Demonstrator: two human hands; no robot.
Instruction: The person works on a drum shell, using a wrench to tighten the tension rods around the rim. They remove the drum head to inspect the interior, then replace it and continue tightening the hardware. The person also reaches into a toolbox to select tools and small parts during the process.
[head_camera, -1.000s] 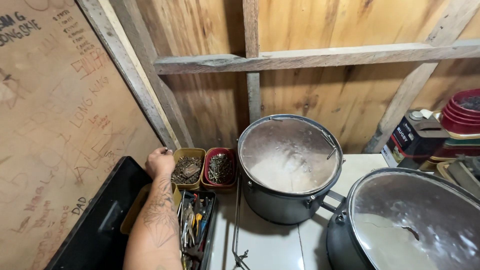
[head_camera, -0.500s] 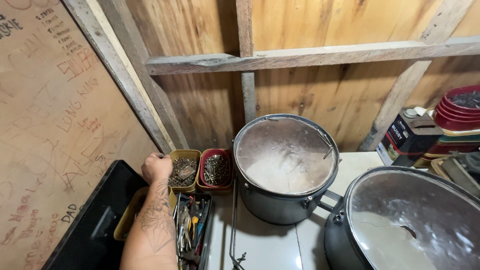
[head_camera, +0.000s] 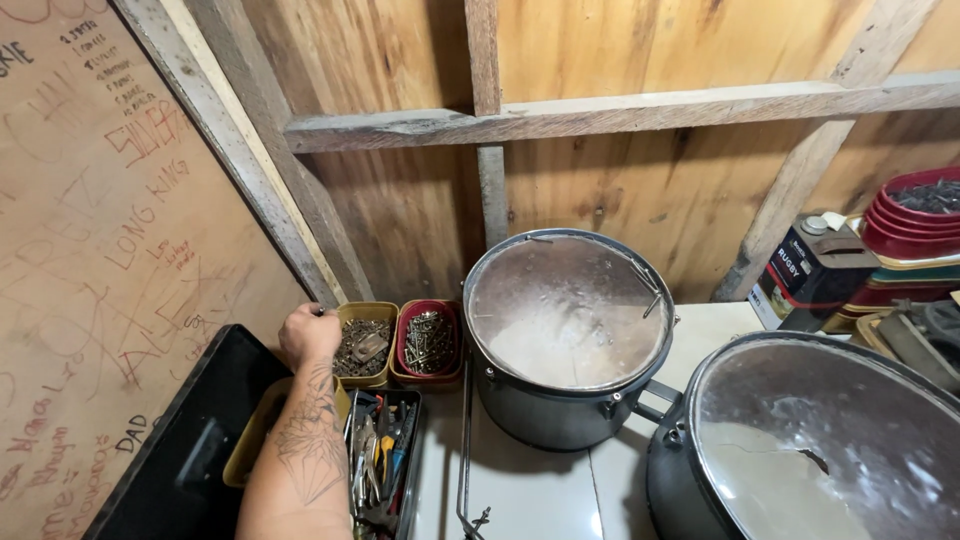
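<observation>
Hardware-filled yellow tray (head_camera: 364, 345) sits at the far left of the counter (head_camera: 530, 490), just beside a red tray (head_camera: 430, 345). The left hand (head_camera: 310, 335) is curled at its left rim; whether anything is pinched cannot be told. Tray judged rigid, light plastic with heavy loose contents; best held by both rims.

- Only one arm is seen, bare from hand (head_camera: 310, 335) to elbow; no sleeve is worn.
- A dark line tattoo is carried along the forearm (head_camera: 305, 450).
- No ring, watch or glove is seen.
</observation>
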